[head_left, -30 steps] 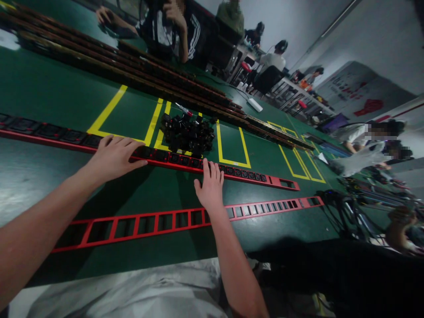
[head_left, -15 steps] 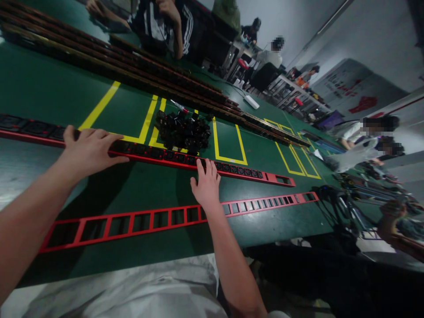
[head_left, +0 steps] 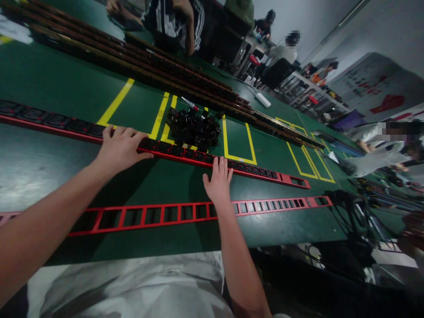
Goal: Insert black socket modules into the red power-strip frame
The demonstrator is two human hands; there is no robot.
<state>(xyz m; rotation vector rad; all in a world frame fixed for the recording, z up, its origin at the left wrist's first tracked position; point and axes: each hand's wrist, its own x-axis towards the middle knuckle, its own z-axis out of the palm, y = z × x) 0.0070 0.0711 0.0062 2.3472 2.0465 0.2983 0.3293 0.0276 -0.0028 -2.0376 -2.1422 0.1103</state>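
A long red power strip [head_left: 185, 158] with a row of black sockets lies across the green table. My left hand [head_left: 122, 143] is closed over it, fingers on the far edge and thumb along the near side. Farther right, my right hand [head_left: 218, 179] rests its fingertips on the sockets, its thumb held apart. A red slotted frame [head_left: 154, 217] with bare rectangular openings lies nearer to me, passing under both forearms. Beyond the strip, between my hands, sits a pile of small black parts [head_left: 195, 128].
Long dark rails [head_left: 139, 66] lie bundled along the far side. A pen [head_left: 190, 104] lies behind the pile. Yellow tape [head_left: 240, 159] marks rectangles on the table [head_left: 281, 225]. Black cables [head_left: 347, 212] are at the right. A person in a striped sleeve [head_left: 198, 22] sits opposite; others work farther off.
The view has shifted, so most things appear farther right. My left hand has slid a little rightward along the strip. The right hand stays at about the same sockets.
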